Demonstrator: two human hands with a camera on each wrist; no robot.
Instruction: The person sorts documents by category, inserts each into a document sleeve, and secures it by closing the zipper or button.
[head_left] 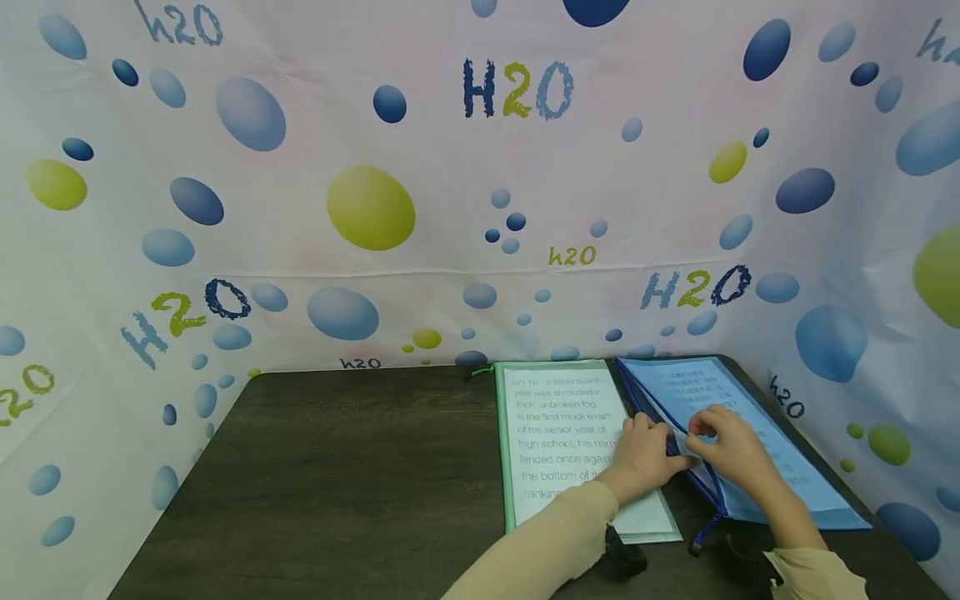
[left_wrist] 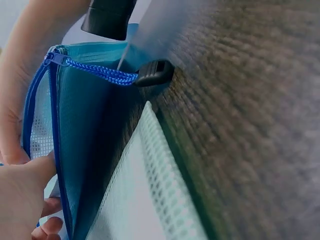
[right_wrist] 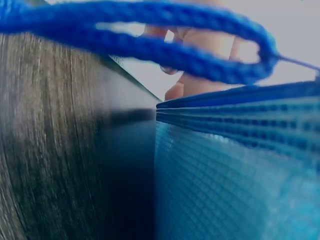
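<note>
A blue mesh zipper pouch point(head_left: 776, 450) lies at the right of the table, a printed sheet showing through its top. Its zipped side faces left and gapes, with the zipper slider point(left_wrist: 56, 59) at the near end and a braided blue cord pull point(left_wrist: 102, 71) hanging from it. My left hand point(head_left: 647, 454) grips the lower edge of that opening, thumb at the gap. Across from it, my right hand point(head_left: 731, 446) pinches the upper edge with thumb and fingertips. Under my left forearm lies a green-edged mesh pouch point(head_left: 551, 442) holding a large-print sheet.
The dark wood-grain table point(head_left: 337, 483) extends to the left. A white curtain point(head_left: 450, 183) with blue and green dots hangs behind and along both sides. A black wrist strap point(head_left: 622, 554) sits at my left cuff. A green cord pull point(head_left: 480, 372) lies at the green pouch's far corner.
</note>
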